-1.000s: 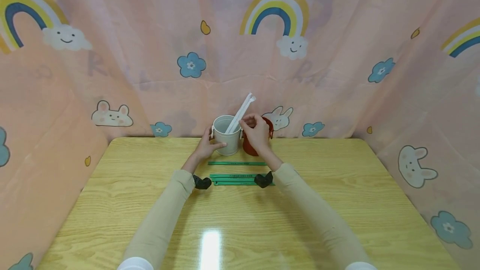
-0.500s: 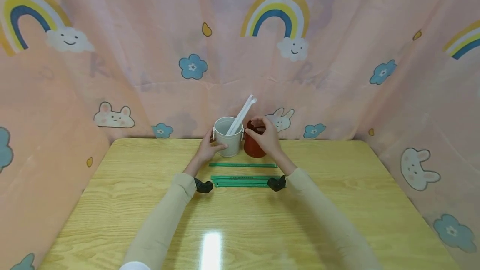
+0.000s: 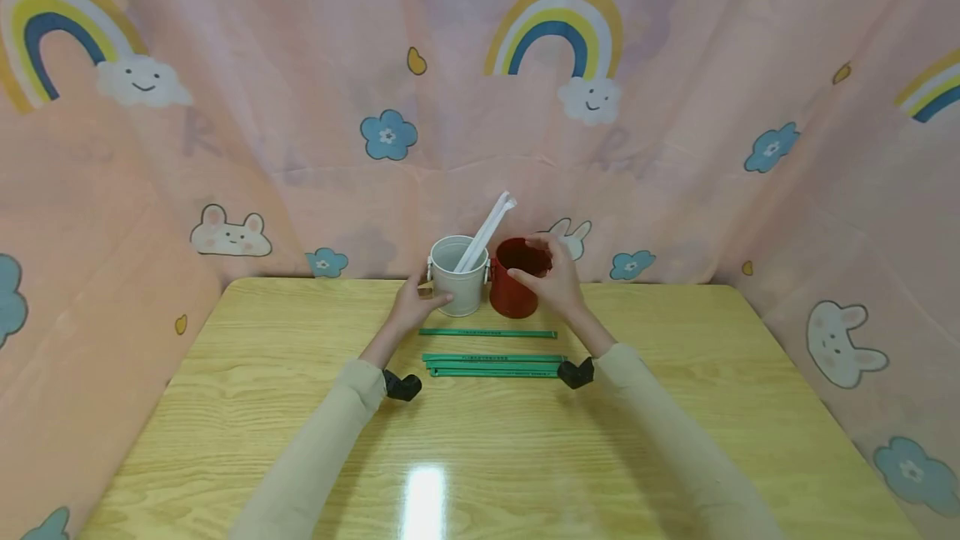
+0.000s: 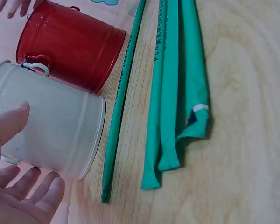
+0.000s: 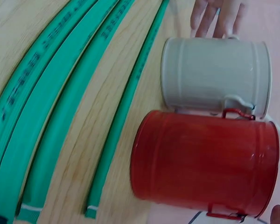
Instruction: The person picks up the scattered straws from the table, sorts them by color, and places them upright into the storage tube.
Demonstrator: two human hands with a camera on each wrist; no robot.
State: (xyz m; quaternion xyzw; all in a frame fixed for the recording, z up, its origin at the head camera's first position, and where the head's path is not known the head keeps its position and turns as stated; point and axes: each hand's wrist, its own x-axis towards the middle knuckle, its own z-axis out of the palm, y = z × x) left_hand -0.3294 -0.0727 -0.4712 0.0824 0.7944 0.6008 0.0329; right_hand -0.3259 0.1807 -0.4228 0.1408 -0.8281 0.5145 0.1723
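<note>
A white bucket (image 3: 458,294) stands upright beside a red bucket (image 3: 513,298), with white paper-wrapped straws (image 3: 486,232) leaning out of it. My left hand (image 3: 411,304) is at the white bucket's left side, its thumb across the front and its fingers spread loosely in the left wrist view; whether they touch the bucket I cannot tell. My right hand (image 3: 557,277) is at the red bucket's right rim, thumb and fingers apart, holding nothing. In front of the buckets lies one green straw (image 3: 487,332), with several green straws (image 3: 491,364) side by side nearer me.
The buckets stand near the back edge of the wooden table (image 3: 300,407), against a patterned pink curtain (image 3: 450,182). A black device (image 3: 402,386) is on the left wrist and another black device (image 3: 576,373) on the right wrist.
My right hand has moved right, away from the white straws, to the red bucket, uncovering more of it. The left hand stays beside the white bucket.
</note>
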